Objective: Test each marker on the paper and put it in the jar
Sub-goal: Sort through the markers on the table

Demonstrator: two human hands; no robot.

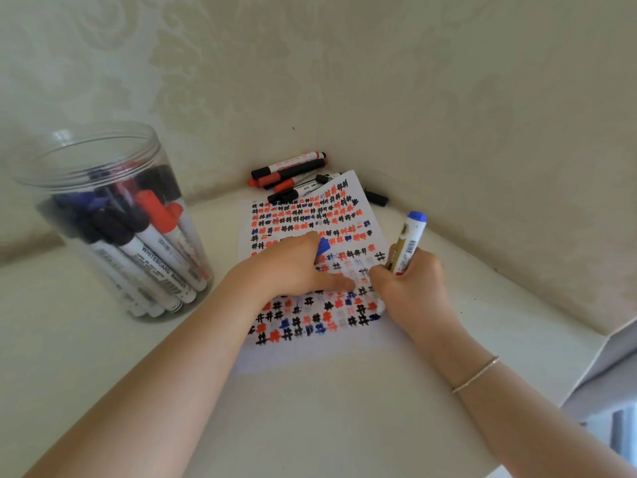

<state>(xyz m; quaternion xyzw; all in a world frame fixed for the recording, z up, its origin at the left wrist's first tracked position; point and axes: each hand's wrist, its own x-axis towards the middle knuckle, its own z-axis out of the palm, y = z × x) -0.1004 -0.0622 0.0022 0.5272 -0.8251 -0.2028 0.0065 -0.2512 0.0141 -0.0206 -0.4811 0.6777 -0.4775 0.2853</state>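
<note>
Head view is showing a white table (344, 408) pushed into a wallpapered corner. The right hand (410, 284) is gripping a blue-ended marker (408, 241), fingers curled round its barrel, the blue end pointing up and away; the writing tip is hidden behind the hand, so whether it is touching the paper (310, 215) is unclear. The left hand (293, 267) is pressing down on the sheet, thumb stretched toward the right hand, and seems to be pinching a blue cap (324, 244) under its fingers. The sheet is lying covered in rows of black, red and blue hash marks. A clear jar (113, 219) is standing upright well to the left, holding many markers. More markers (293, 175) are lying loose in the corner, just beyond the paper's far edge.
</note>
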